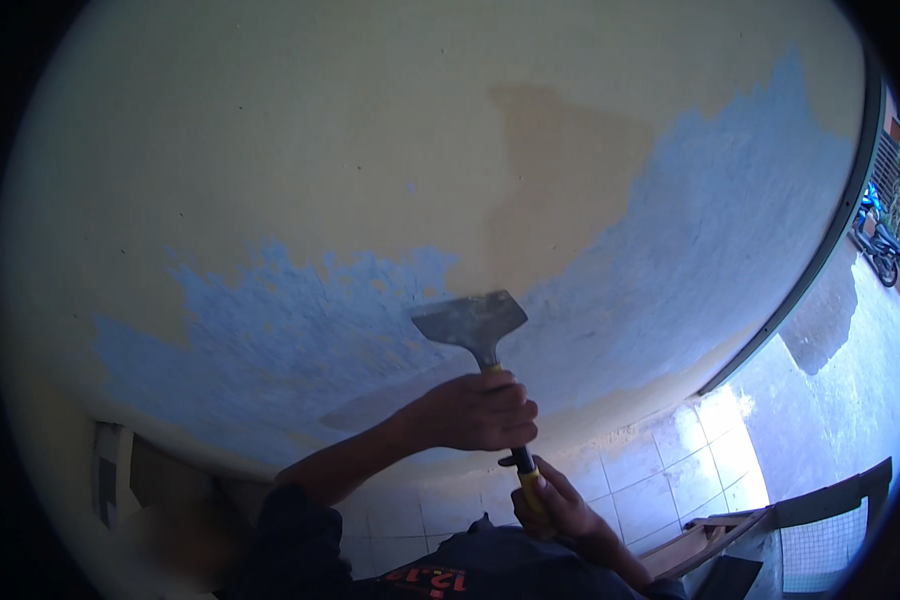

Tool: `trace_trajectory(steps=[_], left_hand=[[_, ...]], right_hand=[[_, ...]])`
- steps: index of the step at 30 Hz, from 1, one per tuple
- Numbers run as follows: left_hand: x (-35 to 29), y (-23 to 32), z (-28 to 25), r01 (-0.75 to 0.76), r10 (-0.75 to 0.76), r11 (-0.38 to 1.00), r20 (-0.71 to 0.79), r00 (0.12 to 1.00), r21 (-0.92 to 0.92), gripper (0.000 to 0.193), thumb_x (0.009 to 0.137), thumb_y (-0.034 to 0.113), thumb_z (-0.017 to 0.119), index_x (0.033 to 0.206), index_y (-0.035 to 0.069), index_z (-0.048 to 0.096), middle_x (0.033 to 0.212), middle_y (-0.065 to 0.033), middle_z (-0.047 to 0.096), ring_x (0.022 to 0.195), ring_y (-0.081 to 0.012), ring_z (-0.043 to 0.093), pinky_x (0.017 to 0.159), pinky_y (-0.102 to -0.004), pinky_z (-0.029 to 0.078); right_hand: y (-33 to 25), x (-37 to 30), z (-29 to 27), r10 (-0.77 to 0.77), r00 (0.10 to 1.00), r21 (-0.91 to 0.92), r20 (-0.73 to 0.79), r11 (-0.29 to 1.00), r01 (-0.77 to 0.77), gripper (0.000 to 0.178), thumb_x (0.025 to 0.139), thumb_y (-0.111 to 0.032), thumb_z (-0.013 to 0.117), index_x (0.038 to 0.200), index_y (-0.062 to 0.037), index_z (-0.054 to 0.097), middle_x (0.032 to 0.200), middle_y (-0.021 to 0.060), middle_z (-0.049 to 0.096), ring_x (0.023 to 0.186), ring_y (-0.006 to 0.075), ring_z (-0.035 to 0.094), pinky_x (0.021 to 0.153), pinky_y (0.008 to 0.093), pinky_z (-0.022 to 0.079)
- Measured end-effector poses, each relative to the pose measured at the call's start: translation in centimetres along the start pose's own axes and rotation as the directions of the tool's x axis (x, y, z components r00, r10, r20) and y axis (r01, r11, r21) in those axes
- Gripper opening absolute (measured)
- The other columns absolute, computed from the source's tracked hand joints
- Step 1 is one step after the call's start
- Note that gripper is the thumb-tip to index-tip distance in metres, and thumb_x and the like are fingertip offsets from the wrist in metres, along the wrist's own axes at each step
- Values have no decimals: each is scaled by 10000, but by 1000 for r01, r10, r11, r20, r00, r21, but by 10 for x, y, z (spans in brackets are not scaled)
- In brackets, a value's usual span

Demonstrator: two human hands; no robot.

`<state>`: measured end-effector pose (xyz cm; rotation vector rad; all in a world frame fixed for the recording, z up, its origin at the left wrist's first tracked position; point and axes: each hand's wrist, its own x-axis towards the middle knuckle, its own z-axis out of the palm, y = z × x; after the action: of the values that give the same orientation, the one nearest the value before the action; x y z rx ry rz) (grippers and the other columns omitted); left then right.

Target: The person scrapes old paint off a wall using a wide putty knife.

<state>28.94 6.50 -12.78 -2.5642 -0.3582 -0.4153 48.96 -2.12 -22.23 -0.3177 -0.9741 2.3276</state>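
A long-handled scraper (475, 322) with a wide, flared metal blade rests with its edge at the wall (320, 130), by the border between cream paint and a bluish-grey bared patch (300, 345). My left hand (475, 412) is closed round the handle just below the blade. Lower down, my right hand (560, 505) grips the yellow and black handle end (533, 490). Both hands hold the same tool, which leans slightly, blade up. A shadow (570, 160) falls on the wall above the blade.
Light floor tiles (640, 480) lie below the wall. A dark frame edge (820, 270) bounds the wall at right; outside it stands a blue motorcycle (878, 240). A wooden piece (690, 545) and a dark-framed mesh panel (825, 545) are at lower right.
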Motion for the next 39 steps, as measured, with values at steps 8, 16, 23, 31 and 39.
trace_trajectory(steps=[8,16,23,31,39], left_hand=[[0,-15,-13,-26,25,999,38,999,36,97,741,200,595,731,189,499,774,47,484,825,-111,519,844,-285,404],[-3,-3,-22,33,-34,999,76,997,14,66,807,236,588,871,221,585,946,45,560,1046,-145,537,987,-367,371],[-58,-14,-79,436,-364,873,-302,881,220,276,854,398,594,981,155,627,1012,-48,615,1071,-272,570,996,-523,374],[-59,35,12,755,-810,516,-517,276,-405,252,840,274,570,833,23,592,829,-125,603,835,-311,571,842,-427,416],[-79,-33,-43,833,-482,483,-712,511,270,649,911,521,450,1363,57,401,1443,-240,309,1394,-441,147,1080,-608,105]], right_hand=[[-13,25,5,-123,992,-249,-24,962,113,512,1015,-378,336,1391,-33,296,558,-3,363,412,88,344,398,236,319],[8,14,4,-87,993,-52,-81,995,83,500,1012,-375,352,1374,-34,299,569,4,370,433,83,344,398,233,312],[6,-6,-6,-29,996,28,-81,999,31,456,1012,-391,343,1297,-37,369,532,2,365,406,85,331,396,239,296],[5,-9,-11,-134,976,-120,-175,986,114,503,999,-427,362,1276,-7,370,511,4,380,393,83,351,389,231,294],[-20,-8,-9,-117,980,-112,-160,989,100,508,1008,-408,335,1316,-4,342,488,2,365,350,81,325,351,233,269]])
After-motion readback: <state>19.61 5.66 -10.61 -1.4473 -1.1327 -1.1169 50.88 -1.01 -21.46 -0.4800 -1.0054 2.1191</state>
